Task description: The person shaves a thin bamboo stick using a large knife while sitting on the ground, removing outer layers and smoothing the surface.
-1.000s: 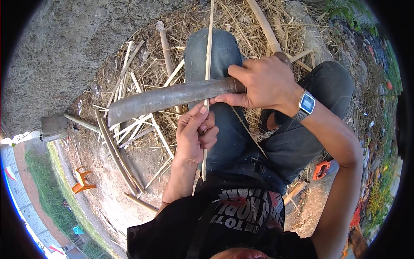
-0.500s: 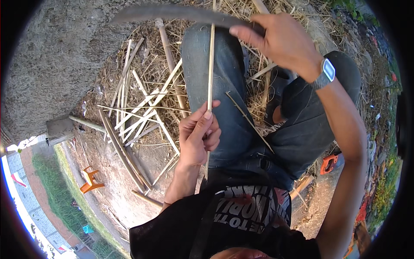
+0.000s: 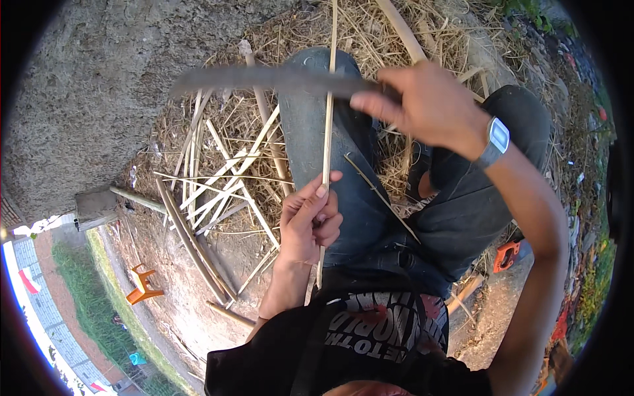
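Note:
A long, thin, pale strip that looks like split bamboo (image 3: 327, 142) runs upright over my raised thigh. My left hand (image 3: 310, 221) is closed around its lower part, thumb on top. My right hand (image 3: 432, 105) grips the handle of a long, dark machete (image 3: 257, 78). Its blade, slightly blurred, lies crosswise over the strip near my knee and points left. I cannot tell whether the edge touches the strip. A thin stick (image 3: 380, 195) rests across my jeans between the two hands.
Several pale split strips (image 3: 228, 181) lie crossed on the ground left of my leg, beside longer brown poles (image 3: 191, 237). A rough wall (image 3: 86, 99) stands at upper left. An orange-handled saw (image 3: 507, 256) is at the right. Farther off is an orange chair (image 3: 142, 285).
The machete and my right hand have come down along the strip, closer to my left hand. My left hand and the strip appear slightly lower in view, as does the whole scene.

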The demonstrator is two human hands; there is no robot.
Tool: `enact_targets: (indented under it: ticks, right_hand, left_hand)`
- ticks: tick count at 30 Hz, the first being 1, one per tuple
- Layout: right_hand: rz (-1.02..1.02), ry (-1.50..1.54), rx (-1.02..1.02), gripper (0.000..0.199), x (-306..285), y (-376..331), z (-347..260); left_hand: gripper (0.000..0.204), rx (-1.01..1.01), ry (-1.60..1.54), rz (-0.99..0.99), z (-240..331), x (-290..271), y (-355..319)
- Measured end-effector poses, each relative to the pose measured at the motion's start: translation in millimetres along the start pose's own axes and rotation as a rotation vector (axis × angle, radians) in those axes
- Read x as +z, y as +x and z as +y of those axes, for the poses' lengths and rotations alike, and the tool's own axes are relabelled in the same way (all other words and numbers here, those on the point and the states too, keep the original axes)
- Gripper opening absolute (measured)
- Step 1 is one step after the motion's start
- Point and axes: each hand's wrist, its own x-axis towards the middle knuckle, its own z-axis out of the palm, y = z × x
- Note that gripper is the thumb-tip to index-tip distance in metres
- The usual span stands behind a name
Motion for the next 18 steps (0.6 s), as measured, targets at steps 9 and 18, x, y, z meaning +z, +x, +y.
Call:
enact_targets:
  ticks: [9, 18]
  right_hand:
    - [0.132, 0.085, 0.093, 0.073, -7, 14, 21]
    - [0.233, -0.061, 0.084, 0.072, -12, 21, 19]
  left_hand:
    - [0.032, -0.033, -0.112, -0.068, -2, -11, -8]
    - [0.033, 0.056, 0.064, -0.046, 3, -14, -12]
